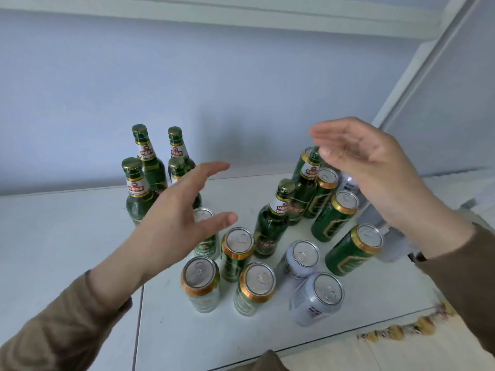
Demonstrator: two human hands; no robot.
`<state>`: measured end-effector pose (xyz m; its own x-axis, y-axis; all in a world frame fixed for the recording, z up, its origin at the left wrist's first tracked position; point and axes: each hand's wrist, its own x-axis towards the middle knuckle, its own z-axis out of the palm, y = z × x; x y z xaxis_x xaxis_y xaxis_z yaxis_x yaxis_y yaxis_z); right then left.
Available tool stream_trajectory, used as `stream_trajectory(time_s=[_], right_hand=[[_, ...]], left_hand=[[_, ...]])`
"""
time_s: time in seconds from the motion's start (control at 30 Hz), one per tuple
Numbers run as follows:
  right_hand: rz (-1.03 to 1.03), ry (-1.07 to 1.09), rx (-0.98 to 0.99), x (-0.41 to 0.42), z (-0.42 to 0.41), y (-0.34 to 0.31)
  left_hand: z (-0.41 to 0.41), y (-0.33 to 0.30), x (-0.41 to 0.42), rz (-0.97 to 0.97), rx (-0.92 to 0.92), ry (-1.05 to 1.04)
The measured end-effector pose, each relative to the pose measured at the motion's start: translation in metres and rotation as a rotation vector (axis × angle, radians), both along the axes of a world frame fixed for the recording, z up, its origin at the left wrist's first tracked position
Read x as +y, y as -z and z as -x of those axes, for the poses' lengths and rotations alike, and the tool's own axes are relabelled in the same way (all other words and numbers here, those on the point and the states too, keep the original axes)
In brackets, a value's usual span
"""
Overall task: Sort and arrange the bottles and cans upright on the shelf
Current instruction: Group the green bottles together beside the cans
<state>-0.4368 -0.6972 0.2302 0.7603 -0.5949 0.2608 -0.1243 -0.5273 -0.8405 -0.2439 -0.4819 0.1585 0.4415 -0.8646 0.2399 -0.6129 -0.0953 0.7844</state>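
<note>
Standing upright on the shelf, bottles and cans, necks up.

A single wide-angle head camera looks forward and steeply down onto the white shelf, near enough that both forearms enter from the bottom corners. It faces the pale back wall, with the next shelf board bending across the top. Beyond and below the spread fingers stand green bottles and cans, seen mostly from above.
</note>
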Motion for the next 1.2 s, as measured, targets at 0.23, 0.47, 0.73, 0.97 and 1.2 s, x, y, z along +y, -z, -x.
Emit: stream_trajectory(time_s=[0.23,0.47,0.73,0.97,1.2], right_hand=[[-0.136,0.217,0.079,-0.04,0.025,0.055],[-0.251,0.261,0.212,-0.056,-0.007,0.113],[-0.254,0.351,0.121,-0.08,-0.046,0.149],[-0.045,0.384,0.126,-0.089,-0.054,0.159],[-0.007,0.343,0.061,-0.087,-0.053,0.149]], left_hand=[[0.0,0.032,-0.088,-0.325,-0.031,0.258],[0.013,0.053,-0.13,-0.595,-0.021,0.268],[0.021,0.063,-0.137,-0.637,0.031,0.162],[0.021,0.068,-0.14,-0.636,0.041,0.102],[0.015,0.055,-0.139,-0.567,0.083,0.012]])
